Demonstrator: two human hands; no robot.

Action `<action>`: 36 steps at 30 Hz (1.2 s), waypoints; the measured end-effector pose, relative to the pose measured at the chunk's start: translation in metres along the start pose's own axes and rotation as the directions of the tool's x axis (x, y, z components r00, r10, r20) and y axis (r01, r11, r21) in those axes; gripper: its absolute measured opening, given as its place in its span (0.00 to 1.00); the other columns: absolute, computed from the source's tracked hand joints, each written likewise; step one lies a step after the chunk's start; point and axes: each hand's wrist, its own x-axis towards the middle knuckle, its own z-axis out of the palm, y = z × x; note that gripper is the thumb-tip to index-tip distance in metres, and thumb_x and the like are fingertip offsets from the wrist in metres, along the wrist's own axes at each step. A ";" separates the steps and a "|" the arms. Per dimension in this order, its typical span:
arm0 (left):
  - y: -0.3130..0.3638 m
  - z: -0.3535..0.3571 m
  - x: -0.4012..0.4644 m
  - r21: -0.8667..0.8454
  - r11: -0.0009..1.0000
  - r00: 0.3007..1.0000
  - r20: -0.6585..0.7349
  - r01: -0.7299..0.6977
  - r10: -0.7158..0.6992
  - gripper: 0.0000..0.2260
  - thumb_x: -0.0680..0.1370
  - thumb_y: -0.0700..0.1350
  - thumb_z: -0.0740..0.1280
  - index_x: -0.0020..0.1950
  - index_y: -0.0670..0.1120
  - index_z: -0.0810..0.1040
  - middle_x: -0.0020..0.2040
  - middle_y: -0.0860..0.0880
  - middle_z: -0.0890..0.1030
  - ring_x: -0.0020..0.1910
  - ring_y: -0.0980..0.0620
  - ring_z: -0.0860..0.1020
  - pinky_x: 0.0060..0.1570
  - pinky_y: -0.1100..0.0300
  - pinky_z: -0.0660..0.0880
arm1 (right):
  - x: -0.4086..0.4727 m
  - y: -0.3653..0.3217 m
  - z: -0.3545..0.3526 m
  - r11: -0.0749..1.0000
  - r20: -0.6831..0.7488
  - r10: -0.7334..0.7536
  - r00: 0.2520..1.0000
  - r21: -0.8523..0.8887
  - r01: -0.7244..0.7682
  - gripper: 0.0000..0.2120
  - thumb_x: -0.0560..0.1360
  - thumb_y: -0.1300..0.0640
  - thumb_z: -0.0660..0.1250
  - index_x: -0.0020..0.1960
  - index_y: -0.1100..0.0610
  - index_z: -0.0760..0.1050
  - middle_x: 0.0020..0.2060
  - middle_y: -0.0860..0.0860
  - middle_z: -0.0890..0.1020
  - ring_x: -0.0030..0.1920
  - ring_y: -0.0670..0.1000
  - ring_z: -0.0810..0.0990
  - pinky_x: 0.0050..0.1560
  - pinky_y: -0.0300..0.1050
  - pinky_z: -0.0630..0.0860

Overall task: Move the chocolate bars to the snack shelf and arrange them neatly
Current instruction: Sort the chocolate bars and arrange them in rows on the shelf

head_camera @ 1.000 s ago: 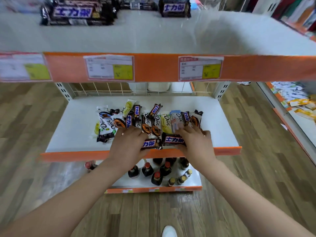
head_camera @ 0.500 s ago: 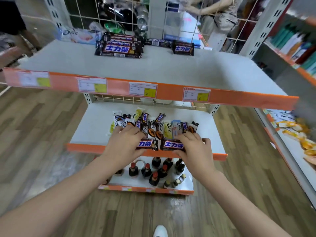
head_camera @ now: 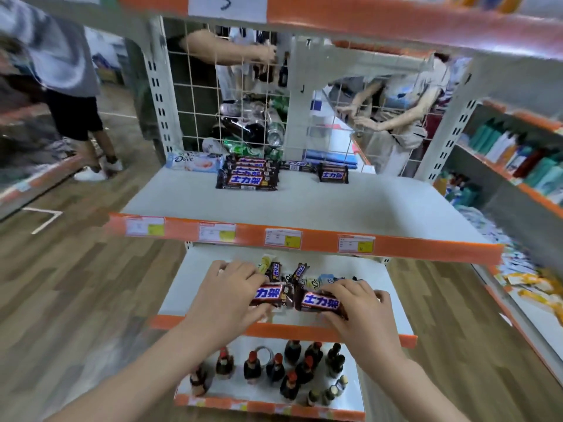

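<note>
Left hand (head_camera: 227,295) and right hand (head_camera: 358,306) each grip a chocolate bar (head_camera: 320,301) mid-frame; lifting carelessly could knock the loose bars (head_camera: 300,271) behind.

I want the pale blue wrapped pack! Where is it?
The pale blue wrapped pack lies at the upper white shelf's back left, beside the stack of dark brown chocolate bars.

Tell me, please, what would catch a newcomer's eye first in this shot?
Two hands at the middle shelf's front edge: the left hand grips one Snickers bar, the right hand another. On the shelf above lies a neat stack of Snickers bars; small dark bottles stand on the bottom shelf.
</note>
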 end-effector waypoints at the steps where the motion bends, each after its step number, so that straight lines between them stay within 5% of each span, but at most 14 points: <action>1: -0.004 -0.007 0.001 0.008 1.000 1.000 -0.008 -0.002 0.003 0.16 0.64 0.57 0.75 0.46 0.51 0.81 0.41 0.55 0.80 0.42 0.53 0.79 0.42 0.56 0.74 | 0.003 -0.003 -0.005 1.000 -0.020 -0.007 1.000 0.002 0.007 0.16 0.71 0.46 0.70 0.58 0.43 0.75 0.53 0.39 0.77 0.57 0.47 0.73 0.49 0.43 0.57; 9: -0.024 -0.042 0.024 -0.060 0.998 0.999 -0.042 0.024 -0.027 0.17 0.73 0.59 0.66 0.57 0.52 0.78 0.52 0.55 0.79 0.54 0.52 0.75 0.50 0.56 0.63 | 0.034 -0.014 -0.042 0.998 -0.072 -0.032 0.997 -0.062 0.027 0.17 0.73 0.42 0.65 0.61 0.44 0.72 0.58 0.41 0.75 0.61 0.47 0.70 0.51 0.47 0.60; 16: -0.027 -0.050 0.067 -0.075 0.997 0.997 -0.077 0.008 -0.013 0.19 0.74 0.63 0.61 0.60 0.55 0.75 0.53 0.58 0.77 0.55 0.55 0.72 0.52 0.58 0.61 | 0.068 0.002 -0.060 0.998 -0.128 -0.032 0.991 -0.059 0.024 0.20 0.73 0.39 0.64 0.62 0.44 0.72 0.57 0.40 0.76 0.59 0.47 0.72 0.52 0.47 0.61; 23: -0.026 -0.033 0.129 -0.128 0.992 0.996 -0.085 -0.001 -0.010 0.18 0.74 0.61 0.63 0.59 0.54 0.76 0.53 0.56 0.77 0.57 0.53 0.71 0.56 0.56 0.62 | 0.121 0.040 -0.058 0.999 -0.153 -0.029 0.988 0.024 0.033 0.19 0.70 0.48 0.72 0.59 0.49 0.77 0.53 0.46 0.80 0.56 0.53 0.75 0.51 0.51 0.69; 36: -0.031 0.015 0.240 -0.176 0.984 0.999 -0.041 0.028 -0.036 0.15 0.74 0.60 0.64 0.58 0.58 0.75 0.50 0.60 0.75 0.53 0.57 0.71 0.51 0.61 0.61 | 0.225 0.117 -0.028 0.999 -0.047 -0.034 0.998 0.006 0.034 0.17 0.73 0.46 0.66 0.62 0.46 0.72 0.56 0.42 0.75 0.58 0.47 0.70 0.56 0.46 0.61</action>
